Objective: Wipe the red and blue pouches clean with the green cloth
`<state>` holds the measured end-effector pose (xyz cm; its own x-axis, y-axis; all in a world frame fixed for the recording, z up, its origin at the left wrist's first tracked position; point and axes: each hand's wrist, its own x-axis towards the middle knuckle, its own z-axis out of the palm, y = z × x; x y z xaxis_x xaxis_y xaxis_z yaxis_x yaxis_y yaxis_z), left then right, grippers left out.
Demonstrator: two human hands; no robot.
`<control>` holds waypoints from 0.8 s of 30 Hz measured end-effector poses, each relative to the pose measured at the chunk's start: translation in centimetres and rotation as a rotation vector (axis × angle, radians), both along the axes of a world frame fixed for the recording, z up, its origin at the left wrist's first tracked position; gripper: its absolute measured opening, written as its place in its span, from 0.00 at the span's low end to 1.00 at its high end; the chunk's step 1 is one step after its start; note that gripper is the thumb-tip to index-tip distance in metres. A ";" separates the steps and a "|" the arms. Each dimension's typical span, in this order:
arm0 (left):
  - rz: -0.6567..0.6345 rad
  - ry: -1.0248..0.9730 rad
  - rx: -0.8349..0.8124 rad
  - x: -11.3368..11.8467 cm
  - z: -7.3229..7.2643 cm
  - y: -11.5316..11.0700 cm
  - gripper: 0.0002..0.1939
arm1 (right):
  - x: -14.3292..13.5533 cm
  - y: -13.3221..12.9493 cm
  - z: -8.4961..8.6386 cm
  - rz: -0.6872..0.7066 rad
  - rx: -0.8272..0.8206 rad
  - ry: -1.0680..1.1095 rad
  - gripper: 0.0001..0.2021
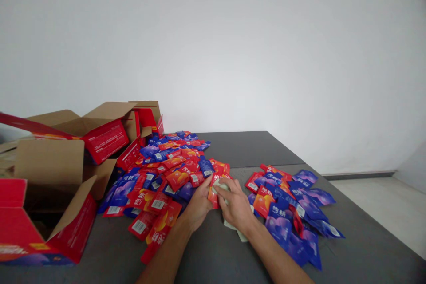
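Near the middle of the table, my left hand (199, 204) is closed on the left edge of a red packet (214, 195). My right hand (234, 202) lies over the packet's right side, its fingers closed on a pale piece of paper or cloth (221, 186) against the packet's face. Under my right hand, more pale pieces (242, 236) show on the table. Left of my hands spreads a large pile of red and blue packets (178, 178). On the right is a smaller pile of red and blue packets (278, 222).
Open red cardboard boxes stand at the left, one near the front (71, 228) and others behind it (106, 140). The dark table (249, 146) reaches back to a white wall (233, 53). Its right edge slants down toward the front right, beside a pale floor (372, 197).
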<state>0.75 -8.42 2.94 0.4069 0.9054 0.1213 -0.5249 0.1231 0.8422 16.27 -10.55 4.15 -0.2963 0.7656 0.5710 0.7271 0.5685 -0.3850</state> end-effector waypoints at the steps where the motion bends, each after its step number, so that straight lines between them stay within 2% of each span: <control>1: -0.017 -0.006 0.009 0.0 0.2 -0.1 0.47 | 0.1 0.1 -0.1 -0.032 0.013 0.012 0.20; 5: -0.070 -0.009 0.026 0.4 1.3 -0.7 0.46 | 0.6 0.7 -0.6 -0.120 0.067 0.051 0.20; 8: -0.080 -0.005 0.018 0.4 1.6 -0.8 0.47 | 0.5 0.5 -0.5 -0.136 0.069 0.019 0.22; 14: 0.015 -0.007 -0.005 -0.5 0.6 0.2 0.49 | -1.0 -0.9 0.8 0.047 0.006 -0.120 0.26; 17: 0.011 -0.005 -0.008 -0.8 0.4 0.4 0.50 | -1.3 -1.1 0.9 0.097 -0.005 -0.130 0.27; 24: -0.119 -0.039 0.053 -0.2 0.6 -0.1 0.48 | -0.1 0.0 -0.2 -0.100 0.072 -0.035 0.23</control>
<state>0.59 -8.51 3.52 0.5051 0.8428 0.1857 -0.5419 0.1423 0.8283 16.19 -10.59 3.97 -0.2410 0.7498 0.6162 0.7938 0.5176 -0.3194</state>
